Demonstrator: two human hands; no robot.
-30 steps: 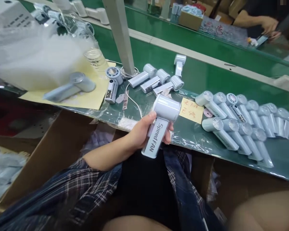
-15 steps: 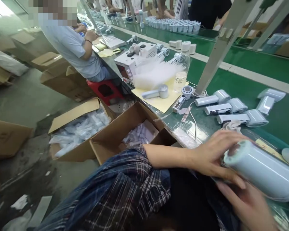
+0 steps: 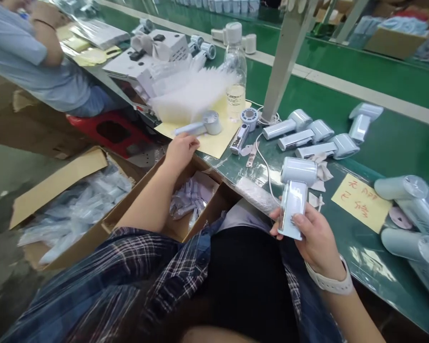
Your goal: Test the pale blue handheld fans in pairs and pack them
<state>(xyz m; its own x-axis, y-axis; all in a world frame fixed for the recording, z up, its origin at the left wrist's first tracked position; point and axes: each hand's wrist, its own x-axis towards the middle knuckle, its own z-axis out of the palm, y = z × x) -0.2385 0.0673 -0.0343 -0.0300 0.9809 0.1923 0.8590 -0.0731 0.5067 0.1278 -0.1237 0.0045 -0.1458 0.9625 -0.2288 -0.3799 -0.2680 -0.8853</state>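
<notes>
My right hand (image 3: 316, 236), wearing a white watch band, grips the handle of a light-blue hair-dryer-shaped device (image 3: 296, 200); its cylindrical head points up, above the bench edge. My left hand (image 3: 181, 151) reaches over the bench edge, fingers loosely bent and thumb slightly apart. Its fingertips are close beside the handle of another such device (image 3: 202, 125) lying on yellow paper (image 3: 214, 148); whether they touch it is unclear. Next to the paper lies a device with a round grille (image 3: 249, 116) and an opened handle. Several similar devices (image 3: 314, 138) lie further right.
A clear bottle (image 3: 235, 76) stands by a pile of white sheets (image 3: 193, 93) and a metal post (image 3: 286, 62). A white cable (image 3: 266, 166) crosses the bench. Cardboard boxes (image 3: 25, 197) with bagged parts stand below. A handwritten yellow note (image 3: 361, 202) lies right; a co-worker's arm (image 3: 48, 35) is left.
My left hand has left the device at the right and moved across to the one on the paper. My right hand now holds its device upright. The view has shifted to the right.
</notes>
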